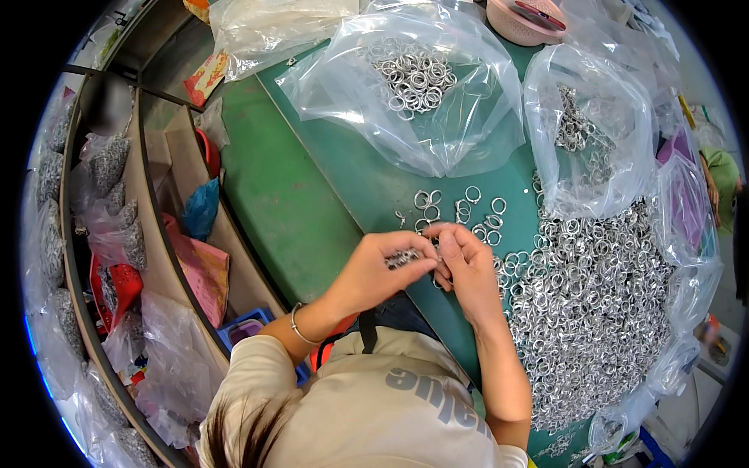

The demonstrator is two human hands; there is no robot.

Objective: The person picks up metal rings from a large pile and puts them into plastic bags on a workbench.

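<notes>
My left hand [373,269] is curled around several silver metal rings [402,259], which show between the thumb and fingers. Its fingertips meet those of my right hand [470,271] just over the table's near edge. My right hand is closed in a pinch; whatever lies between its fingers is mostly hidden. Just beyond both hands, loose rings [427,201] lie scattered on the green table [367,168]. To the right of my right forearm spreads a large heap of similar rings [593,312].
An open clear plastic bag [484,144] with rings stands at the far side. Another bag [630,168] of rings sits behind the heap. A pink basket [515,23] is at the back. Shelves [168,257] with bagged parts line the left. Another person's green sleeve [722,183] shows at right.
</notes>
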